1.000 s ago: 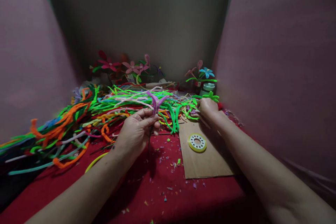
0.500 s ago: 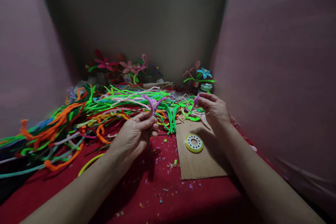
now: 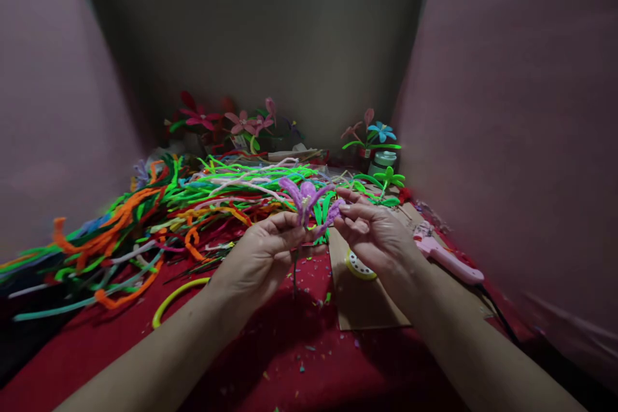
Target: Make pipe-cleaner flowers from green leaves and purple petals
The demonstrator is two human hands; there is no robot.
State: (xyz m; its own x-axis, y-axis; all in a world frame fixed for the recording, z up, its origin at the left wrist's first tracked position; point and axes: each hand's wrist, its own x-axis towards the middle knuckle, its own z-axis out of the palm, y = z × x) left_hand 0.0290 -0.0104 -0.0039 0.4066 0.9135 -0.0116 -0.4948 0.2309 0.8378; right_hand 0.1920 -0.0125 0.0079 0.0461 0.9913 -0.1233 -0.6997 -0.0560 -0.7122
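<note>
Left hand (image 3: 270, 251) pinched shut on the stem of a purple pipe-cleaner flower (image 3: 305, 196), petals fanned upward, thin stem hanging straight down below the fist, so long axis upright. Right hand (image 3: 374, 235) just beside it, fingertips closed on a separate purple petal piece (image 3: 333, 211), tilted toward the flower from the right and nearly touching its base. Both held above the red worktop (image 3: 290, 360), left hand the nearer to the flower. Behind: a loose heap of pipe cleaners (image 3: 159, 212). Under the right wrist: a cardboard sheet (image 3: 360, 306) bearing a tape roll (image 3: 356, 267). Further right: a pink glue gun (image 3: 447, 257). At the back: a small white jar (image 3: 383, 159), contents hidden, with finished flowers (image 3: 379, 134) standing close behind.
</note>
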